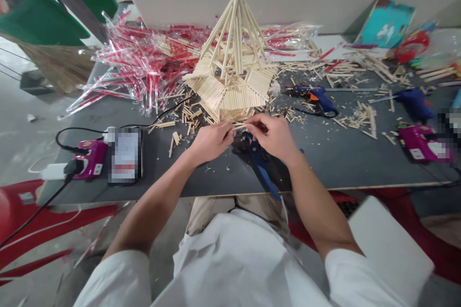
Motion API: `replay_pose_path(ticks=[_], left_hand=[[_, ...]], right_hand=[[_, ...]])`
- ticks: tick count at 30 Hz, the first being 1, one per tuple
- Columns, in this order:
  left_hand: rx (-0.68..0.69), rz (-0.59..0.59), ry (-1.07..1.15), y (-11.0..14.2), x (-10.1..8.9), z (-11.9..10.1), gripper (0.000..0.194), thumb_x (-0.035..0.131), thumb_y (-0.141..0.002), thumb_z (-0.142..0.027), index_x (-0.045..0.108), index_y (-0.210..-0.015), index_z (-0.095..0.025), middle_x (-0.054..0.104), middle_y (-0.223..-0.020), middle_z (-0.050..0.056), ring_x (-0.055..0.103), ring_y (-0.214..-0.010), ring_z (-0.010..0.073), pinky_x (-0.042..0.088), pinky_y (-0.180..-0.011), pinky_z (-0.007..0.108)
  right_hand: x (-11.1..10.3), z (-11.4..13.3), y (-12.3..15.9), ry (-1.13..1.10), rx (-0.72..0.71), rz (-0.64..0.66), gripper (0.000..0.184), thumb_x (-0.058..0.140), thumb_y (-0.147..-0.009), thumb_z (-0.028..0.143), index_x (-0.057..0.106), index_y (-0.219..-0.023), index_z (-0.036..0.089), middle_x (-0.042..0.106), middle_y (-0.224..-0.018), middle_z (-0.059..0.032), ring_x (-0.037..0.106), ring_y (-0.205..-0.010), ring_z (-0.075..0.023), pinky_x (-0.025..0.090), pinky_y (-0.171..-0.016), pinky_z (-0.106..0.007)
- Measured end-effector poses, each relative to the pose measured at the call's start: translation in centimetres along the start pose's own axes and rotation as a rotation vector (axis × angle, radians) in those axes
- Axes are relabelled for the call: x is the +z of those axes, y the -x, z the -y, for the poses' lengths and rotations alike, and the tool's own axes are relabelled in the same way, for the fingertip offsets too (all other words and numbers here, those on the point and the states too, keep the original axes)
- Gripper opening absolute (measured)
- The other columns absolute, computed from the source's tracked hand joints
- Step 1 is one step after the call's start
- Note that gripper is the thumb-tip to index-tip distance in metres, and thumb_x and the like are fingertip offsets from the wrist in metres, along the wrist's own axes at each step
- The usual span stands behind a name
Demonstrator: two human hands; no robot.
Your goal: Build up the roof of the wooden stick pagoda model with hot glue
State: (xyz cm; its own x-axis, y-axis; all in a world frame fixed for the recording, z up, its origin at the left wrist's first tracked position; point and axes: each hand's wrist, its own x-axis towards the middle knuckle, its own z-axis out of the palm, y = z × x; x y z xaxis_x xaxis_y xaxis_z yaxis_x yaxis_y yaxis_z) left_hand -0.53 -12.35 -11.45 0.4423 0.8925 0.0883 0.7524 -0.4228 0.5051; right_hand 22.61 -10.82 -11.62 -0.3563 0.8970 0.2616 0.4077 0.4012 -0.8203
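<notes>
A short, thin wooden stick runs between my two hands, just in front of the stick model. My left hand is closed, its fingertips around the left end of the stick. Thumb and fingers of my right hand pinch the right end. Close behind both hands stands a model made of wooden sticks, with slatted panels and a pointed frame of sticks on top. Under my right hand a blue-handled cutter lies on the dark table, partly hidden.
Clear wrappers with red stripes pile at the back left. Cut stick pieces lie scattered around the model. A blue glue gun and another one lie to the right. Purple power strips and a phone sit near the front edge.
</notes>
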Motion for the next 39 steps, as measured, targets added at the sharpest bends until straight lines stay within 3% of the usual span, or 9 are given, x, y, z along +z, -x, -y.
replay_pose_path(ticks=[10,39], left_hand=[[-0.014,-0.028,-0.023,-0.06,0.17,-0.55,0.025,0.041,-0.105,-0.03,0.061,-0.094,-0.021,0.067,-0.082,0.002,0.061,-0.07,0.0165,0.034,-0.064,0.029],[-0.016,-0.017,0.034,0.06,-0.21,-0.27,0.029,0.041,-0.104,-0.03,0.066,-0.092,-0.021,0.072,-0.085,0.003,0.063,-0.073,0.0168,0.038,-0.066,0.029]], right_hand=[[0.03,0.07,-0.04,0.0,0.0,-0.008,0.025,0.063,-0.102,0.045,0.07,-0.101,0.02,0.069,-0.069,0.0006,0.064,-0.056,-0.0146,0.052,-0.067,-0.032],[0.49,-0.26,-0.14,-0.042,0.012,-0.018,0.021,0.065,-0.1,0.041,0.071,-0.099,0.021,0.069,-0.065,0.0008,0.066,-0.054,-0.0152,0.052,-0.061,-0.032]])
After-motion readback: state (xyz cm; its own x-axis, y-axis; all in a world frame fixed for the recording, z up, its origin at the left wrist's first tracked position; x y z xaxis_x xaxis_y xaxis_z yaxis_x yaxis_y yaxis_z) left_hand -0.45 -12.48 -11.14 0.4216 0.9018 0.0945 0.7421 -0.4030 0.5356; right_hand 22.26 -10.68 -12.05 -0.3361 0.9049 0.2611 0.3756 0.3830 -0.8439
